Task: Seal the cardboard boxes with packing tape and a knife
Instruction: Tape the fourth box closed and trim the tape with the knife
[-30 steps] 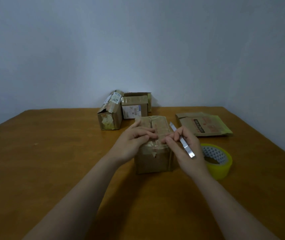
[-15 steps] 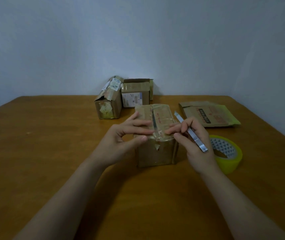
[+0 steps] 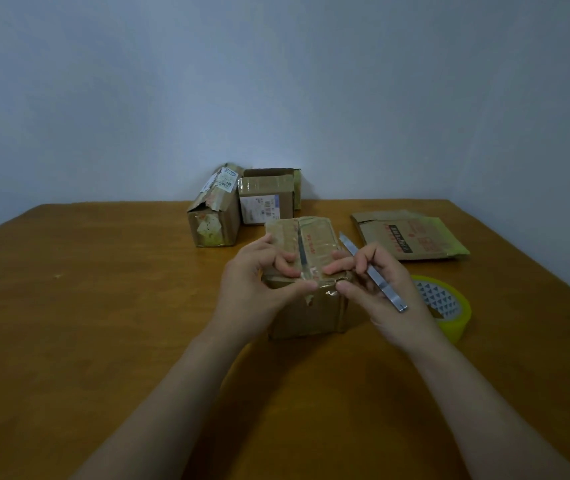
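A small brown cardboard box (image 3: 314,237) stands in the middle of the wooden table, its top flaps closed with a dark seam down the centre and glossy tape over them. My left hand (image 3: 259,282) grips the box's near left top edge, fingers on the lid and thumb on the front face. My right hand (image 3: 377,289) holds a slim silver knife (image 3: 373,271) between its fingers, blade pointing away, while its fingertips press the box's near right edge. A yellow-green roll of packing tape (image 3: 449,306) lies flat just right of that hand.
Two more cardboard boxes (image 3: 214,213) (image 3: 266,199) stand at the back against the wall. A flattened cardboard mailer (image 3: 411,233) lies at the back right. The table edge (image 3: 518,271) runs close on the right.
My left fingers have curled in from spread flat on the lid to gripping the near edge. The right hand with the knife stays at the right edge. The view shifted slightly.
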